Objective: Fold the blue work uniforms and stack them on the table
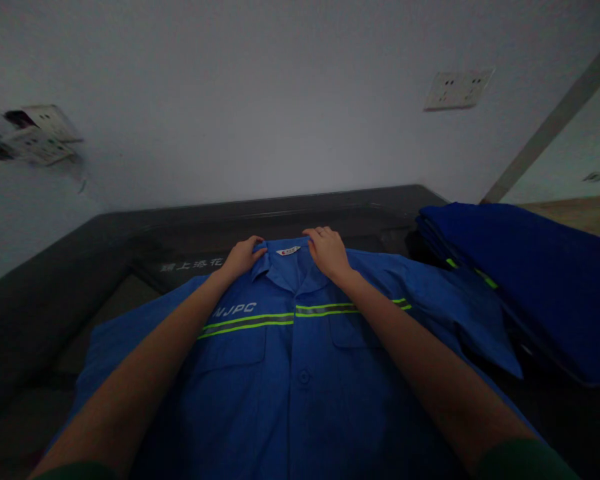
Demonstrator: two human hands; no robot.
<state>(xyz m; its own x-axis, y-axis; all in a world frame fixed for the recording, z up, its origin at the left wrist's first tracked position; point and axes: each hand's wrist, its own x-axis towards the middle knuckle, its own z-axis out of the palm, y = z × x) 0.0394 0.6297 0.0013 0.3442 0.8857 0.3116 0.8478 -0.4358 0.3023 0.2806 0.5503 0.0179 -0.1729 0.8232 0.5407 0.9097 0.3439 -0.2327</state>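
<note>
A blue short-sleeved work shirt [275, 373] lies spread front side up on a dark surface, its collar toward the wall. Yellow-green and grey stripes cross its chest, and white letters show on the left of the chest. My left hand [243, 258] grips the left side of the collar, fingers bent over the cloth. At the collar's right side, my right hand [329, 252] has its fingers together on the edge, thumb beneath them. Between both hands a small white label [288, 251] shows inside the neck.
Folded darker blue clothing [525, 273] is stacked at the right, touching the shirt's sleeve. The dark surface's raised rim [260, 208] runs along the wall. Sockets are on the wall, left [40, 143] and right [459, 89].
</note>
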